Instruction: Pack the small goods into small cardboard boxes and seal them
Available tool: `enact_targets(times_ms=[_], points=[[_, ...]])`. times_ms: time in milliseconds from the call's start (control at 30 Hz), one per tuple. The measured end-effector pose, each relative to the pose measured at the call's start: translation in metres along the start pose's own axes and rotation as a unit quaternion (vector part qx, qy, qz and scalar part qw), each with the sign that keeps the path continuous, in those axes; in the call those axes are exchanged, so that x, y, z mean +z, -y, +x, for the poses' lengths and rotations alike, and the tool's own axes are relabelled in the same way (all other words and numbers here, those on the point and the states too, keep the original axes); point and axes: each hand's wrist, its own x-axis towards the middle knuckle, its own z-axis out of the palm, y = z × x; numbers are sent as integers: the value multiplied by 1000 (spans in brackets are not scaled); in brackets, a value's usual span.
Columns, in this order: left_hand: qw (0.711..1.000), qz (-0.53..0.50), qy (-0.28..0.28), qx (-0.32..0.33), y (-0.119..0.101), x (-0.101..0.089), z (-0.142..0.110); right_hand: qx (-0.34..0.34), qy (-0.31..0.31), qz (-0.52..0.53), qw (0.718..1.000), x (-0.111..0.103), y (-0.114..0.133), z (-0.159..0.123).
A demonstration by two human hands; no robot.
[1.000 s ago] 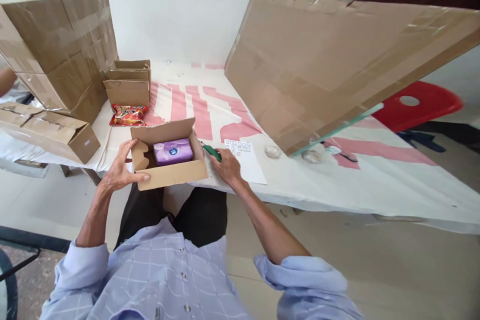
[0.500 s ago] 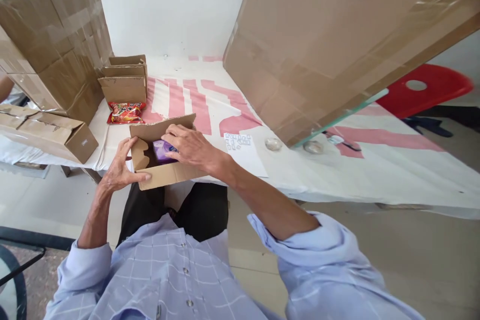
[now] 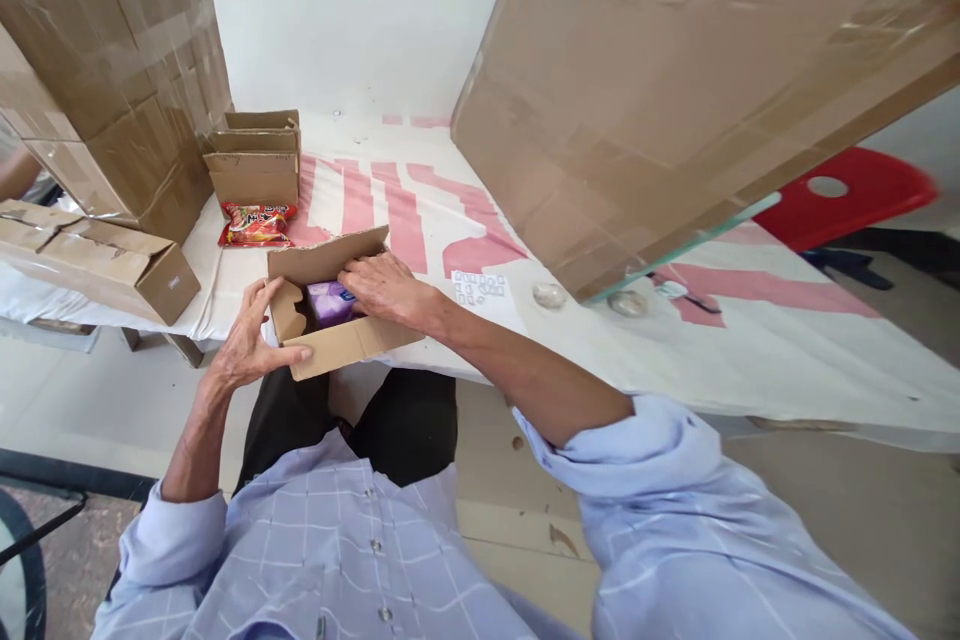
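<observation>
An open cardboard box (image 3: 337, 352) sits at the table's front edge, its long flaps standing up or folded outward. My left hand (image 3: 247, 340) grips its left end, thumb over the front flap and fingers behind the side wall. Inside lies a purple tissue pack (image 3: 328, 304), partly covered. My right hand (image 3: 386, 288) reaches in from the right with its fingers bent around the pack's right part; the fingertips are hidden. Behind the box, a red snack packet (image 3: 257, 225) rests against several upright small cartons (image 3: 255, 182).
Large taped cartons (image 3: 112, 100) and a long carton (image 3: 97, 255) stand on the left. A big cardboard sheet (image 3: 660, 110) leans across the right side. A printed paper (image 3: 484, 295) and clear tape rolls (image 3: 550, 295) lie right of the box. Beyond is a red stool (image 3: 855, 200).
My right hand has moved left from a green-handled tool beside the box to the tissue pack inside; the tool is out of sight. My left hand keeps its grip on the box.
</observation>
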Motion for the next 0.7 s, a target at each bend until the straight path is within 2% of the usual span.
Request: enact_targets(times_ms=[167, 300, 367, 467, 567, 700], points=[[1000, 8, 5, -2, -1, -2, 2, 2, -1, 7, 1000, 1, 0, 5], [1000, 21, 12, 15, -2, -4, 9, 33, 39, 18, 999, 2, -4, 13], [1000, 21, 11, 11, -2, -5, 11, 24, 35, 21, 999, 1, -5, 17], [1000, 22, 9, -14, 0, -7, 10, -4, -2, 53, 999, -3, -6, 20], [999, 30, 10, -22, 2, -10, 8, -1, -61, 140, 988, -9, -9, 17], [998, 59, -16, -16, 2, -15, 12, -4, -151, 299, 942, -17, -16, 8]])
